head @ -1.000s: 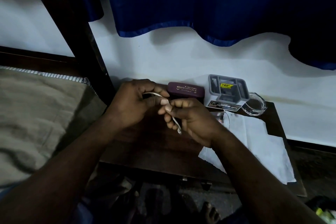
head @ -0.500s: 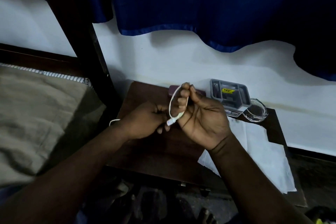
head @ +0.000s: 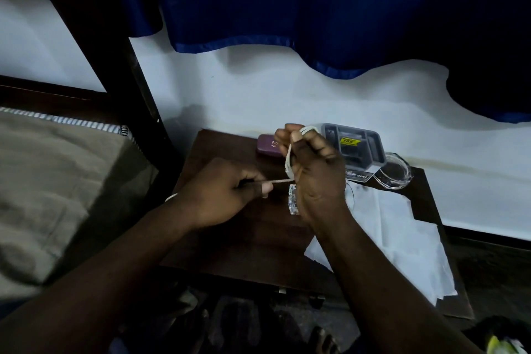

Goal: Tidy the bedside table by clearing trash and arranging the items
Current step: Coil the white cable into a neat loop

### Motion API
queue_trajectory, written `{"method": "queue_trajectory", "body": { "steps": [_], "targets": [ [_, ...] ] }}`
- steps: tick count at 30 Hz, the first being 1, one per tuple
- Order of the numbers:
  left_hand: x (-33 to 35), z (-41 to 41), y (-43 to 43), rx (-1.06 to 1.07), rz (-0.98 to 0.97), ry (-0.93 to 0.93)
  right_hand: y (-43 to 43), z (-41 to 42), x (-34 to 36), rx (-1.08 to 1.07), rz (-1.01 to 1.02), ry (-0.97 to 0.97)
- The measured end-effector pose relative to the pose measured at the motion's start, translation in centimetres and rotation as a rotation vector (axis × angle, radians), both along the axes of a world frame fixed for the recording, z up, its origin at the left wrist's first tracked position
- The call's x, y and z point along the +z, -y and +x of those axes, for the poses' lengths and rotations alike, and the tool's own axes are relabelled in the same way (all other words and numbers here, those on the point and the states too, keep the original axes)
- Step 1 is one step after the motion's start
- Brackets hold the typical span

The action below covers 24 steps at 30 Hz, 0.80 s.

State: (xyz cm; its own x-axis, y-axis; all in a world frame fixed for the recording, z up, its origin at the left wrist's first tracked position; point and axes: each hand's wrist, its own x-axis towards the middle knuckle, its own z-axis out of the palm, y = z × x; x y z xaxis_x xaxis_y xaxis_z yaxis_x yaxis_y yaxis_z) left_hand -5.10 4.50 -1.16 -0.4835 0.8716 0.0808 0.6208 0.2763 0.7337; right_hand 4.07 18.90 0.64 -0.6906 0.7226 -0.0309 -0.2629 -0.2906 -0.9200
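The right hand (head: 313, 169) is acting as a spool above the middle of the worktop (head: 230, 241), its grip clenched on loops of white cable (head: 288, 165), while the left hand (head: 221, 192) is pinching the cable's free run taut for winding.

A white cable (head: 288, 165) was seen looped over the raised right hand (head: 314, 169) and pinched taut by the left hand (head: 222, 191) above the dark bedside table (head: 253, 238), with a maroon case (head: 267, 146) lying behind.
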Motion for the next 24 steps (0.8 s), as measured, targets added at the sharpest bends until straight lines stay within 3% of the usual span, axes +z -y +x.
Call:
{"method": "queue_trajectory", "body": {
  "steps": [2, 7, 13, 18, 24],
  "targets": [
    [0.6, -0.3, 0.3, 0.014, 0.054, -0.125, -0.1, 0.1, -0.5, 0.043, 0.168, 0.134],
    [1.2, -0.8, 0.8, 0.043, 0.167, -0.35, 0.5, 0.3, -1.7, 0.207, 0.352, 0.329],
    [1.5, -1.7, 1.2, 0.159, 0.243, -0.371, 0.9, 0.6, -0.9, 0.409, 0.255, 0.346],
    [1.7, -2.2, 1.1, 0.156, 0.351, -0.235, 0.9, 1.1, -0.5, 0.56, 0.131, 0.315],
    [0.9, -2.1, 0.3, 0.088, 0.461, 0.261, 0.2, 1.8, 0.9, 0.857, -0.228, 0.282]
  ]
}}
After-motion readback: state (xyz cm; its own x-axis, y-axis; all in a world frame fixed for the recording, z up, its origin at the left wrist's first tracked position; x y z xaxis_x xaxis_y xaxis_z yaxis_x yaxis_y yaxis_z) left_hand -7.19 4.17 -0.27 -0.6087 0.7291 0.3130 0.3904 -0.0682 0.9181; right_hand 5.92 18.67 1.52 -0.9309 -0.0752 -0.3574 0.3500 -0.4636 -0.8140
